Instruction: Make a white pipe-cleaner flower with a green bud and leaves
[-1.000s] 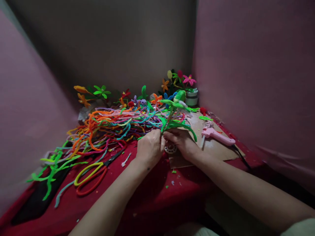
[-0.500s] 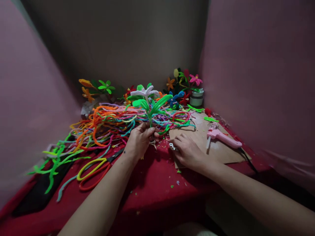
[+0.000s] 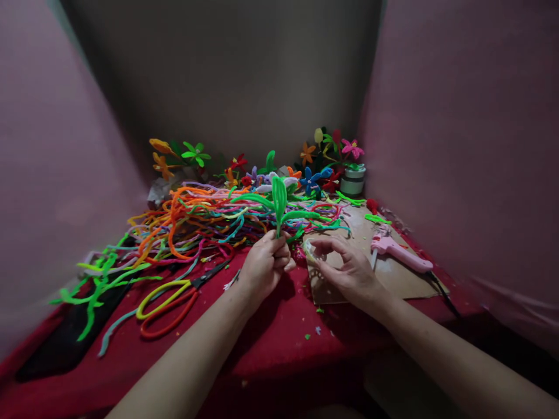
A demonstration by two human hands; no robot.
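Note:
My left hand (image 3: 267,263) is closed round the green stem of a pipe-cleaner flower (image 3: 279,201), held upright with long green leaves spread out; its white petals show behind the leaves. To the right, my right hand (image 3: 345,265) pinches a small pale roll of what looks like tape (image 3: 310,249) between thumb and fingers, over the left edge of a brown cardboard sheet (image 3: 388,279). The two hands are apart. A pink glue gun (image 3: 402,253) lies on the cardboard, right of my right hand.
Scissors (image 3: 163,294) with yellow and red handles lie on the red cloth (image 3: 279,343), left of my left arm. Behind is a heap of coloured pipe cleaners (image 3: 192,212). Finished flowers and a white jar (image 3: 353,180) stand at the back. A black flat object (image 3: 65,337) lies far left.
The flower has turned and tipped in my left hand, its leaves now facing me. My right hand has lifted the pale roll, its thumb and fingers now arched around it.

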